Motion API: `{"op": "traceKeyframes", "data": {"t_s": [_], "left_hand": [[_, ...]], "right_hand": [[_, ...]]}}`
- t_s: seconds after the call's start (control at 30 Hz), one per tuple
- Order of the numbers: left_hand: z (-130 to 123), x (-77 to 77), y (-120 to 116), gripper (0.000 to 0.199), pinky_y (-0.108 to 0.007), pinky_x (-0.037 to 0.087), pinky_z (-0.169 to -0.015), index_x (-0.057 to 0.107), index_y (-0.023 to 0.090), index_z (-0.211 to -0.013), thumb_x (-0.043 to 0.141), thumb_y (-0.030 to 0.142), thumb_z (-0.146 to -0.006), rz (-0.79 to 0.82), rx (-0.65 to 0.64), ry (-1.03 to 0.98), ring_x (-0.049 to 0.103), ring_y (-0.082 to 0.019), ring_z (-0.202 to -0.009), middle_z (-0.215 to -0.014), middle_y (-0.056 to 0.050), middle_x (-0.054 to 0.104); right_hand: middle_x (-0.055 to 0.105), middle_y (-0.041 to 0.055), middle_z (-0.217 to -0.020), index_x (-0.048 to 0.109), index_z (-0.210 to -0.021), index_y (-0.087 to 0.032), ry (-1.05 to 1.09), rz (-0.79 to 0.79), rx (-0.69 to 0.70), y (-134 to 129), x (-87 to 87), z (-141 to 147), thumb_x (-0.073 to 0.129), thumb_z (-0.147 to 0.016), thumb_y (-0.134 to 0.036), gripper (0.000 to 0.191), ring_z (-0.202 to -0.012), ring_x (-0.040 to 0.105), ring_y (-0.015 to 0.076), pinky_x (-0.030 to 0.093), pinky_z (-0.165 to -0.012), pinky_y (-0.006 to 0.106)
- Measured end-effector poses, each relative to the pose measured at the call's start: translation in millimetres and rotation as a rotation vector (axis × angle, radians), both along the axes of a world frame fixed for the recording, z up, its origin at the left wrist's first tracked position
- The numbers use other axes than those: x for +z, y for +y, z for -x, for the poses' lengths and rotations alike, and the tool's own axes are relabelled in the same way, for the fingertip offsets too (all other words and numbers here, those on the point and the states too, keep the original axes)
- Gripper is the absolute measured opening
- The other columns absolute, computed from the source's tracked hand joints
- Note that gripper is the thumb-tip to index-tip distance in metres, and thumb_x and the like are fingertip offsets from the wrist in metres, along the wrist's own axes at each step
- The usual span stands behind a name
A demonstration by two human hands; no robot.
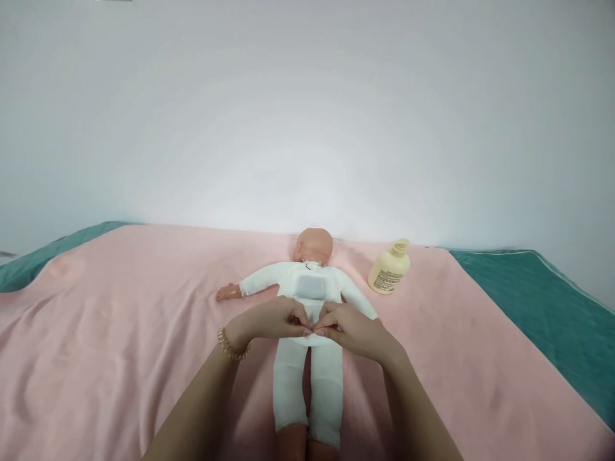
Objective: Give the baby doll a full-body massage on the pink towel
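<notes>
A baby doll [324,378] with a bald head and a white cloth body lies on the bed, the back of its head towards me. A grey rectangular patch [311,288] shows on its upper back. Over the doll's lower back, my left hand [283,319] is closed in a pinch, a beaded bracelet [233,346] round its wrist. Facing it, my right hand [352,328] pinches at the same spot. The fingertips of both hands nearly meet on the doll's white cloth; the pinched fold itself is mostly hidden.
To the right of the doll stands a pale yellow pump bottle [389,269]. A pink blanket [158,320] with creases covers the surface, and green cloth [542,307] shows at both sides. Behind it rises a plain white wall [307,115].
</notes>
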State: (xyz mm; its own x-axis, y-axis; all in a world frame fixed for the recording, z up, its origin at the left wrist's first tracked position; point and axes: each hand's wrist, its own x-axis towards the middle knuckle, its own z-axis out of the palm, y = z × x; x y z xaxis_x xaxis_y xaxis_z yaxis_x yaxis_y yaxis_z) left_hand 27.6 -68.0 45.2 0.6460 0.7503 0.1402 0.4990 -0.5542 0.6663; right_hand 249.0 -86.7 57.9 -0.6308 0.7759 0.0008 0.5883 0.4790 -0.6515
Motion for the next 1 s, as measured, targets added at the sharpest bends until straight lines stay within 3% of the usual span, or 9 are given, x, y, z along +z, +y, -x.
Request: {"op": "traceKeyframes", "data": {"t_s": [0.07,0.13,0.4,0.53,0.63,0.8,1.0], "left_hand": [[-0.3,-0.2,3.8,0.019,-0.025,0.046,-0.059,0.074,0.025,-0.075,0.057,0.031,-0.082,0.131,-0.141,0.053,0.061,-0.015,-0.063,-0.073,0.002,0.072],[-1.8,-0.1,5.6,0.018,-0.025,0.047,-0.06,0.076,0.024,-0.08,0.058,0.027,-0.082,0.182,-0.189,0.062,0.063,-0.016,-0.067,-0.079,0.0,0.074],[-1.2,0.6,7.9,0.018,-0.025,0.046,-0.059,0.075,0.02,-0.081,0.058,0.027,-0.084,0.159,-0.149,0.042,0.063,-0.016,-0.067,-0.078,-0.001,0.074],[0.1,6.7,9.5,0.019,-0.029,0.047,-0.079,0.074,0.023,-0.087,0.055,0.025,-0.086,0.012,-0.134,0.043,0.063,-0.018,-0.086,-0.091,-0.001,0.073],[-1.3,5.3,11.6,0.017,-0.031,0.044,-0.088,0.073,0.024,-0.089,0.057,0.026,-0.087,-0.004,-0.131,0.048,0.062,-0.018,-0.093,-0.095,0.0,0.072],[-4.3,-1.0,13.6,0.014,-0.028,0.046,-0.08,0.073,0.022,-0.087,0.06,0.027,-0.085,0.09,-0.088,0.053,0.061,-0.019,-0.094,-0.093,-0.001,0.071],[-5.4,3.1,11.9,0.015,-0.027,0.046,-0.074,0.071,0.02,-0.085,0.058,0.028,-0.085,0.043,-0.005,0.005,0.061,-0.018,-0.084,-0.086,0.0,0.069]], "right_hand": [[0.06,-0.0002,-0.082,0.073,-0.076,-0.027,-0.02,0.01,0.0,4.0,-2.3,5.3,0.052,-0.088,-0.022,0.025,-0.074,0.056,0.0152,0.044,-0.069,0.028],[0.06,-0.0002,-0.081,0.073,-0.073,-0.026,-0.057,0.012,-0.011,5.9,-3.0,10.4,0.051,-0.087,-0.018,0.027,-0.072,0.056,0.0148,0.043,-0.065,0.027],[0.061,0.0007,-0.081,0.074,-0.076,-0.025,0.003,0.022,-0.025,8.9,-4.7,10.2,0.052,-0.087,-0.018,0.026,-0.075,0.057,0.0161,0.044,-0.067,0.028],[0.062,0.0019,-0.087,0.073,-0.078,-0.024,0.09,0.008,-0.083,16.1,-6.2,2.6,0.05,-0.091,-0.025,0.027,-0.077,0.058,0.0167,0.045,-0.07,0.029],[0.062,0.0022,-0.088,0.073,-0.078,-0.023,0.121,0.052,-0.086,23.2,-12.5,-0.2,0.052,-0.09,-0.025,0.024,-0.08,0.058,0.0168,0.044,-0.072,0.029],[0.061,0.0023,-0.087,0.071,-0.073,-0.02,0.136,0.112,-0.054,29.8,-24.0,0.4,0.055,-0.088,-0.025,0.022,-0.083,0.058,0.0174,0.044,-0.071,0.028],[0.062,0.0021,-0.087,0.073,-0.078,-0.022,0.177,0.077,-0.093,29.7,-21.6,-1.1,0.054,-0.09,-0.028,0.023,-0.081,0.059,0.0176,0.043,-0.072,0.029]]}}
